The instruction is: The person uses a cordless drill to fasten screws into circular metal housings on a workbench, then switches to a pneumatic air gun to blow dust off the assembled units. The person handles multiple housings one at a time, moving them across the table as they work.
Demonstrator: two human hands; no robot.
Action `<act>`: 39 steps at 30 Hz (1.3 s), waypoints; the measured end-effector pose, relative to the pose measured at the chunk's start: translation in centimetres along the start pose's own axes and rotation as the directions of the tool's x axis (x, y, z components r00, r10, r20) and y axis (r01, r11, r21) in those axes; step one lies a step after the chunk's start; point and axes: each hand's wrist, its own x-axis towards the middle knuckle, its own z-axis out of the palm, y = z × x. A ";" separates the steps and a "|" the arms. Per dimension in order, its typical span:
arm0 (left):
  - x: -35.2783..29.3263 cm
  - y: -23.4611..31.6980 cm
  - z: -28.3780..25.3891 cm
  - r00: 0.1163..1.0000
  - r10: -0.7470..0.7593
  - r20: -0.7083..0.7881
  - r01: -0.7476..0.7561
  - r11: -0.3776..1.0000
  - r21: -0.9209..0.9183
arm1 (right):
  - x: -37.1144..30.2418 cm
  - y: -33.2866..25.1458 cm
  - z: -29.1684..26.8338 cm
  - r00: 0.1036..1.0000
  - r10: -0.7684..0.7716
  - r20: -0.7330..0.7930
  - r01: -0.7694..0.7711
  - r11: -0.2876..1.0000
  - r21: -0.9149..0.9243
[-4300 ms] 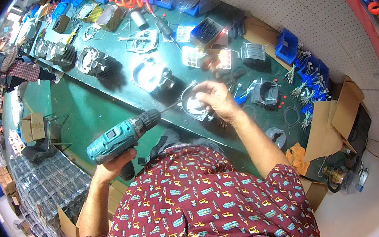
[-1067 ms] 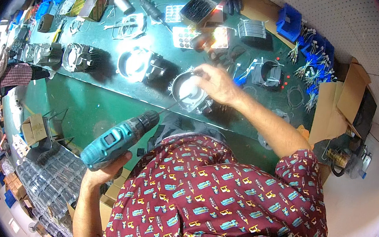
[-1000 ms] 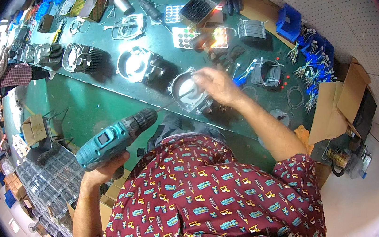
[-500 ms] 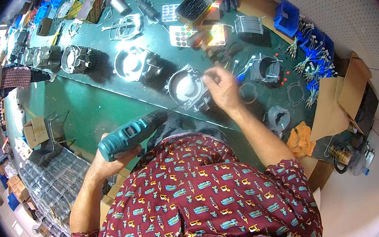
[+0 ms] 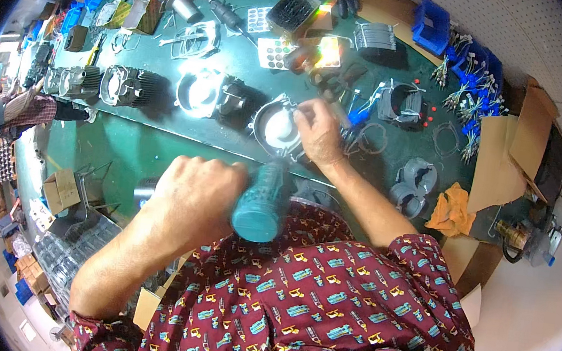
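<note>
A teal cordless power drill [image 5: 263, 208] is gripped in my left hand [image 5: 198, 190], its rounded rear end toward me. The drill's nose meets the near edge of a round metal housing [image 5: 256, 128] at the table's front edge; the bit's tip cannot be made out. My right hand [image 5: 319, 132] has its fingers curled and closed at the right rim of that housing. Whether a small part is also between those fingers is hidden. Left of it, a second housing [image 5: 201, 92] lies under bright glare, with finned motor housings [image 5: 125, 86] further along.
A finned ring [image 5: 402, 105], thin gaskets [image 5: 372, 137], clear plastic rings [image 5: 415, 181] and an orange cloth [image 5: 451, 209] lie at right. Behind are a box of dark screws [image 5: 292, 12] and blue bins with wires [image 5: 431, 27]. Another person [image 5: 29, 109] stands at far left.
My left hand has raised the drill and swung it right, bringing its nose to the housing's near edge. My right hand stays at the rim, its fingers slightly shifted.
</note>
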 end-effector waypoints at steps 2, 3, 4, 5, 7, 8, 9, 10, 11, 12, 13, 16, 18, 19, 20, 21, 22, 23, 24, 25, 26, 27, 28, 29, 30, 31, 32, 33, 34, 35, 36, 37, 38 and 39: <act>0.9 1.8 -1.2 0.996 0.090 -0.023 -0.087 0.990 0.107 | 0.0 0.1 0.3 0.998 -0.056 -0.029 0.056 0.998 -0.005; 1.4 1.9 -1.3 0.991 0.125 -0.042 -0.119 0.985 0.122 | 0.0 0.2 0.6 0.998 -0.057 -0.041 0.057 0.998 -0.003; 1.8 2.0 -1.3 0.985 0.164 -0.057 -0.155 0.978 0.139 | 0.0 0.3 0.7 0.997 -0.053 -0.056 0.052 0.999 -0.003; 2.0 2.1 -1.7 0.989 0.143 -0.029 -0.138 0.982 0.130 | 0.0 0.3 0.8 0.995 -0.078 -0.062 0.077 0.997 -0.027; 2.3 2.5 -2.4 0.994 0.105 0.029 -0.108 0.987 0.116 | -0.2 0.2 0.9 0.996 -0.043 -0.076 0.041 0.999 -0.026; 2.4 2.0 -2.0 0.997 0.076 0.003 -0.076 0.995 0.066 | -0.2 0.1 0.9 0.996 -0.023 -0.085 0.021 0.999 -0.027; 2.3 0.9 -1.1 0.999 0.044 -0.021 -0.044 0.999 0.015 | -0.1 0.0 0.6 0.996 -0.022 -0.087 0.023 1.000 0.014; 1.8 -0.1 -0.4 0.999 0.004 -0.044 -0.006 0.999 -0.036 | -0.1 0.0 0.7 0.995 -0.040 -0.094 0.042 0.999 0.013; 1.3 -0.9 0.0 0.997 -0.037 -0.071 0.028 0.992 -0.124 | -0.1 0.2 0.8 0.993 -0.055 -0.104 0.056 0.998 0.006; 0.7 -1.7 0.0 0.996 -0.086 -0.034 0.077 0.974 -0.212 | -0.1 0.3 0.8 0.991 -0.070 -0.115 0.070 0.998 -0.001; -0.1 -2.7 0.8 0.992 -0.122 -0.031 0.110 0.958 -0.265 | -0.1 0.1 0.8 0.991 -0.072 -0.115 0.074 0.997 0.016; -1.9 -4.2 4.2 0.969 -0.247 0.005 0.203 0.785 -0.585 | -0.2 -0.3 0.8 0.993 -0.062 -0.103 0.068 0.996 0.053; -2.4 -4.2 5.4 0.954 -0.294 0.052 0.245 0.672 -0.699 | -0.2 -0.4 0.7 0.995 -0.043 -0.085 0.048 0.997 0.064; -2.4 -4.2 5.4 0.961 -0.275 -0.003 0.201 0.710 -0.675 | -0.1 -0.3 0.6 0.995 -0.055 -0.086 0.060 0.997 0.057; -2.5 -4.0 5.4 0.965 -0.256 -0.057 0.160 0.745 -0.648 | -0.1 -0.1 0.7 0.994 -0.069 -0.086 0.073 0.996 0.051; -2.6 -3.7 5.5 0.965 -0.237 -0.111 0.120 0.778 -0.617 | 0.0 0.0 0.8 0.993 -0.083 -0.084 0.087 0.995 0.047; -2.7 -3.3 5.1 0.968 -0.233 -0.098 0.148 0.836 -0.528 | 0.0 0.1 1.0 0.993 -0.094 -0.075 0.097 0.995 0.037; -2.3 -2.7 3.9 0.973 -0.216 -0.084 0.160 0.889 -0.430 | 0.1 0.5 0.9 0.992 -0.099 -0.078 0.101 0.995 0.019; -2.0 -2.2 2.7 0.977 -0.202 -0.068 0.169 0.930 -0.326 | 0.1 0.7 0.9 0.991 -0.105 -0.080 0.106 0.994 0.001; -1.6 -1.7 1.2 0.981 -0.196 0.009 0.190 0.937 -0.294 | 0.1 0.8 0.8 0.992 -0.094 -0.086 0.095 0.996 0.001; -2.0 -1.6 0.6 0.982 -0.190 -0.005 0.181 0.942 -0.282 | 0.1 0.6 0.7 0.992 -0.093 -0.082 0.094 0.996 0.006; -2.2 -1.6 0.2 0.983 -0.182 -0.018 0.171 0.948 -0.269 | 0.0 0.3 0.5 0.993 -0.092 -0.079 0.093 0.996 0.009; -2.4 -1.6 -0.1 0.984 -0.175 -0.031 0.161 0.954 -0.254 | 0.0 0.2 0.4 0.993 -0.090 -0.076 0.091 0.996 0.015; -2.8 -1.9 -0.1 0.985 -0.165 -0.056 0.146 0.957 -0.250 | 0.1 1.1 0.7 0.992 -0.104 -0.073 0.111 0.989 0.099; -3.2 -2.3 0.2 0.979 -0.168 -0.112 0.126 0.943 -0.307 | 0.1 1.5 0.5 0.994 -0.067 -0.091 0.078 0.989 0.127; -3.6 -2.8 0.7 0.971 -0.173 -0.168 0.102 0.926 -0.364 | 0.2 0.6 -0.2 0.994 -0.029 -0.108 0.046 0.987 0.154; -3.9 -3.2 1.1 0.959 -0.179 -0.222 0.073 0.906 -0.417 | 0.3 0.1 -0.7 0.992 0.010 -0.126 0.013 0.983 0.181; -4.2 -3.6 1.4 0.958 -0.210 -0.196 0.066 0.826 -0.560 | 0.5 2.2 -0.1 0.987 0.121 -0.104 -0.068 0.909 0.411; -4.8 -3.1 1.7 0.922 -0.228 -0.312 -0.013 0.789 -0.614 | 0.6 1.2 -0.8 0.987 0.151 -0.049 -0.110 0.872 0.476; -5.6 -4.0 3.1 0.922 -0.264 -0.283 0.011 0.749 -0.663 | 0.8 0.4 -2.0 0.955 0.271 0.125 -0.283 0.694 0.662; -6.1 -5.0 5.1 0.921 -0.298 -0.251 0.035 0.705 -0.709 | 0.9 -0.3 -2.9 0.888 0.335 0.317 -0.446 0.453 0.772; -6.3 -4.7 6.5 0.874 -0.424 -0.236 -0.012 0.467 -0.884 | 1.0 -1.0 -3.2 0.874 0.324 0.362 -0.471 0.378 0.797; -6.3 -4.6 7.2 0.858 -0.454 -0.242 -0.042 0.407 -0.913 | 1.1 -1.5 -3.5 0.859 0.308 0.408 -0.495 0.302 0.815; -6.3 -4.7 7.5 0.852 -0.465 -0.239 -0.036 0.404 -0.914 | 1.2 -1.8 -3.6 0.844 0.288 0.453 -0.519 0.223 0.825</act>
